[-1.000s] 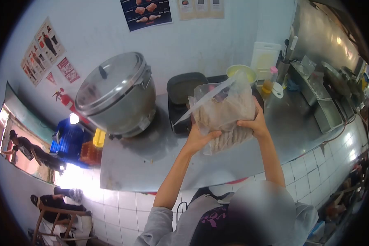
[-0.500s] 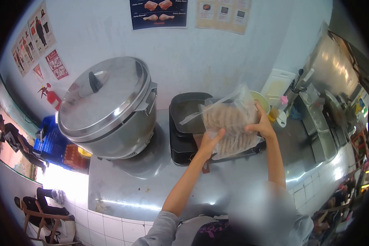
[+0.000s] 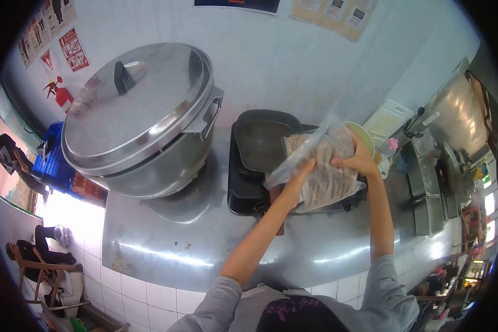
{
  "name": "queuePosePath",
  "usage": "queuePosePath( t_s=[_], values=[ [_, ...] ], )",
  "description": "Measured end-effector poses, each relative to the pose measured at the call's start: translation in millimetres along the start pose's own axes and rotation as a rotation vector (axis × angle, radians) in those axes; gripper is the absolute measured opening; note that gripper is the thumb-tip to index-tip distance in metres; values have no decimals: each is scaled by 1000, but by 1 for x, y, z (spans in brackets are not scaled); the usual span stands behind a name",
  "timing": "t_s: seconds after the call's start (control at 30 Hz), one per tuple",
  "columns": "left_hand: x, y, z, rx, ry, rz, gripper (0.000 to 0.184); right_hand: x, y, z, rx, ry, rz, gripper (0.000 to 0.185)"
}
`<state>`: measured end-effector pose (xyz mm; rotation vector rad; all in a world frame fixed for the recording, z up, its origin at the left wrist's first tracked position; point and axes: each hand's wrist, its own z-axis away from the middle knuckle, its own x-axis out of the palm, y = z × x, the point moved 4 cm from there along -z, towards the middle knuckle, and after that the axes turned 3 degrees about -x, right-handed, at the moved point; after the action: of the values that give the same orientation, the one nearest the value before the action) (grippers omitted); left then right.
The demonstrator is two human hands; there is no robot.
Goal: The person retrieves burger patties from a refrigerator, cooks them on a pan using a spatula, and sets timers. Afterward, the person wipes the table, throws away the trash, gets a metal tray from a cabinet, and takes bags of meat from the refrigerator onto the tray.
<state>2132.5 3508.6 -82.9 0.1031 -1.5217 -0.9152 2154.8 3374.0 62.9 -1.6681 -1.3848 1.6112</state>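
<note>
- Holding clear plastic bag (image 3: pixel 329 185) up over R part of black stove (image 3: pixel 243 202), just R of sq. frying pan (image 3: pixel 265 141).
- Packed w/ rows of tan, flattish pcs; loose plastic trailing across top.
- Gripping bag w/ both hands: L hand (image 3: pixel 300 180) closed on near L side, R hand (image 3: pixel 362 161) on upper R side, thumbs pressed on front, pointing toward each other. Can't tell finger pos. behind bag.
- Beneath stove: stainless desk (image 3: pixel 177 227), w/ few small crumbs nr. front L.
- Behind R hand: yellow-green bowl (image 3: pixel 362 134), partly hidden.
- Farther R: white cutting board (image 3: pixel 390 119) leaning on wall, utensils (image 3: pixel 420 116), pink-topped bottle (image 3: pixel 392 144), metal trays (image 3: pixel 428 213).
- L of stove, well apart from bag: lg. steel rice cooker (image 3: pixel 149 180), lid on.
- Beyond, far L: red fire extinguisher (image 3: pixel 62 97) on wall, blue crate (image 3: pixel 55 169), person (image 3: pixel 10 155) nr. doorway.
</note>
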Motion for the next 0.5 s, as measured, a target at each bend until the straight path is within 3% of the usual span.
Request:
queuePosePath(
  t_s=[0.17, 0.27, 0.5],
  values=[
    [4, -9, -8, -49, -32, 224, 62, 3, -16, -20, 32, -136, 314, 66],
    [-2, -14, -14, -76, 23, 277, 60, 5, -3, -26, 110, -160, 143, 65],
    [-17, -30, -21, -66, 196, 276, 45, 15, 20, -39, 258, -310, 151, 70]
  ],
)
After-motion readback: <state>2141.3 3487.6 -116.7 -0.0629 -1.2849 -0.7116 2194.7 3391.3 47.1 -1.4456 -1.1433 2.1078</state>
